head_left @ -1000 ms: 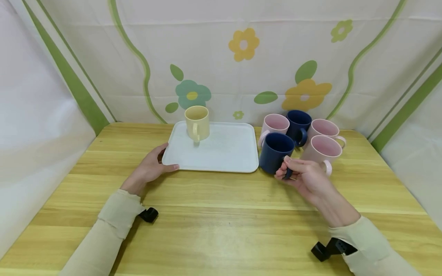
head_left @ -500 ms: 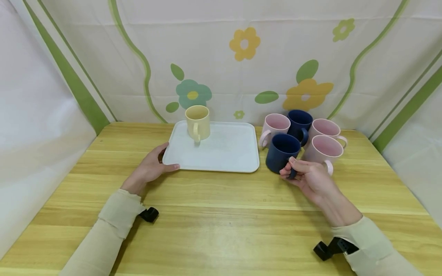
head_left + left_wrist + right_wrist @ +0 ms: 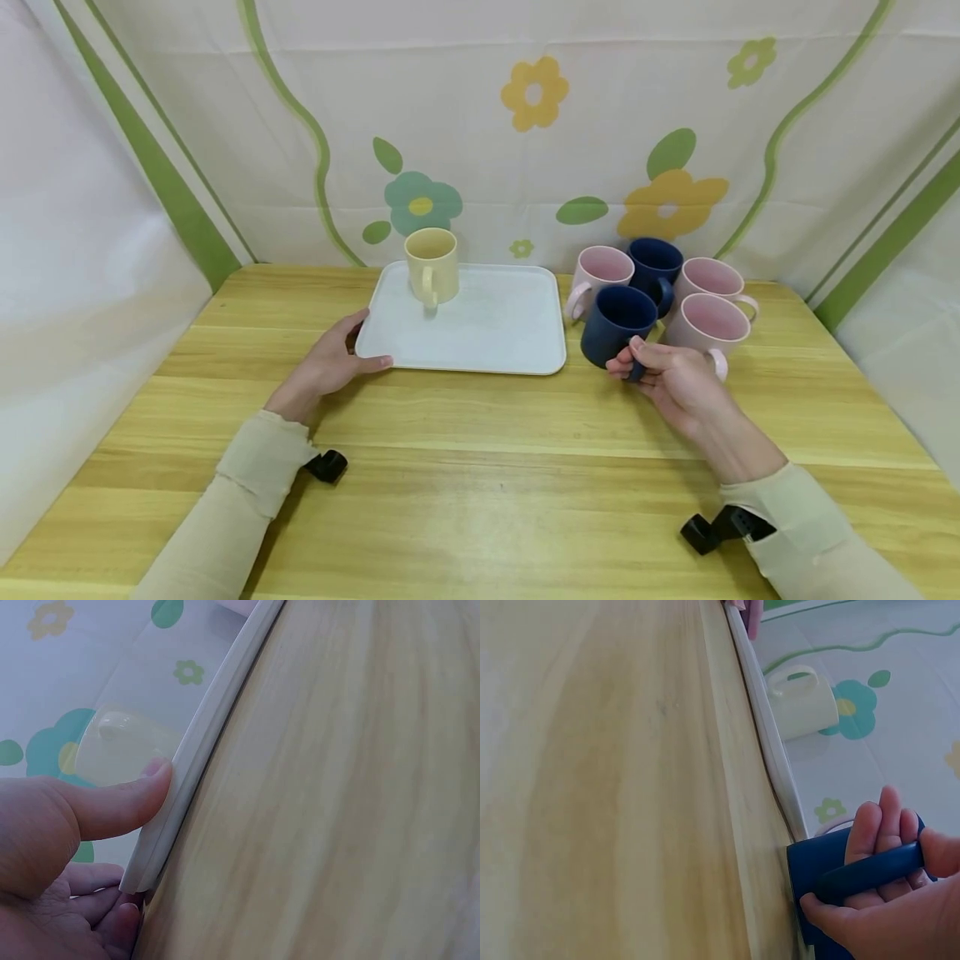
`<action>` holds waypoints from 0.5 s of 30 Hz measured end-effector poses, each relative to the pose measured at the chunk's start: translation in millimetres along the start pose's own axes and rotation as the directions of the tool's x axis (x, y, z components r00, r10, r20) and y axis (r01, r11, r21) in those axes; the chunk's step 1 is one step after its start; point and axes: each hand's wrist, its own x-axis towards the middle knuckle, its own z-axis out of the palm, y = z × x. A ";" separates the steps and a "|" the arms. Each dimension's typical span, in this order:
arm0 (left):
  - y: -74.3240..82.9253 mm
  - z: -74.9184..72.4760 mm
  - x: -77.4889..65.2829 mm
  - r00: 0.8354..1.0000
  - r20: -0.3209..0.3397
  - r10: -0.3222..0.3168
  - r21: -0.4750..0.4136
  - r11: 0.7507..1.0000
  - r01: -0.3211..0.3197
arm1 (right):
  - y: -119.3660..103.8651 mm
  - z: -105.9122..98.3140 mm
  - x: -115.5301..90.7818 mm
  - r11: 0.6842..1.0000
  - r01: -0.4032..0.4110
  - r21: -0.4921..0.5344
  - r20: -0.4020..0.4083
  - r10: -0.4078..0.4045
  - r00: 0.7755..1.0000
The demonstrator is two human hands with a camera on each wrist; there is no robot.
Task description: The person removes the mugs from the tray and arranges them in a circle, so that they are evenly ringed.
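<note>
My right hand [image 3: 678, 383] holds a dark blue mug [image 3: 615, 329] by its handle. In the right wrist view the fingers pass through the handle [image 3: 874, 871], with the thumb against it. The mug is upright or slightly tilted, close over the table, just right of a white tray [image 3: 495, 333]. My left hand [image 3: 330, 358] grips the tray's near left corner. Its thumb lies on the front rim, and in the left wrist view the other fingers [image 3: 94, 904] curl at the corner's side. A pale yellow mug [image 3: 435, 275] stands on the tray's back left part, handle toward me.
Behind and right of the held mug stand a second dark blue mug [image 3: 656, 258] and pink mugs, one left [image 3: 596, 283], one back right [image 3: 708, 279], one front right [image 3: 701, 329]. A wooden table [image 3: 480, 483] carries everything. A flowered curtain [image 3: 465, 108] hangs behind.
My right hand has shifted the dark blue mug rightward, away from the tray's edge, and it now sits slightly higher in the head view. The left hand and tray stay put.
</note>
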 end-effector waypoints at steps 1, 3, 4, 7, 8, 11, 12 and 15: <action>0.1 0.1 -0.1 1.000 0.001 0.000 0.001 1.000 0.000 | -0.3 -0.2 0.5 1.000 0.000 0.003 0.003 0.000 1.000; 0.2 0.1 -0.2 1.000 0.001 -0.002 0.001 1.000 0.002 | -0.9 -0.7 1.7 1.000 -0.002 0.008 0.011 0.002 1.000; -0.2 0.3 -0.2 1.000 -0.001 -0.003 -0.001 1.000 0.003 | -1.1 -0.8 2.3 1.000 -0.002 0.007 0.015 0.002 1.000; 0.1 0.5 -0.4 1.000 -0.005 -0.009 -0.003 1.000 0.009 | -1.7 -1.0 3.7 1.000 -0.001 -0.004 0.026 0.002 1.000; 0.3 0.7 -0.3 1.000 -0.005 -0.011 -0.003 1.000 0.011 | -1.5 -1.4 4.0 1.000 -0.001 -0.005 0.028 0.001 1.000; 0.5 0.9 -0.2 1.000 -0.007 -0.016 -0.002 1.000 0.016 | -1.3 -1.9 4.9 1.000 0.002 -0.013 0.035 -0.002 0.999; 0.3 0.8 -0.1 1.000 -0.007 -0.017 -0.001 1.000 0.017 | -1.2 -2.1 5.3 1.000 0.003 -0.014 0.039 -0.003 0.999; 0.1 0.5 0.2 1.000 -0.006 -0.022 -0.003 1.000 0.022 | -1.1 -2.1 6.5 1.000 0.003 -0.024 0.045 -0.002 0.999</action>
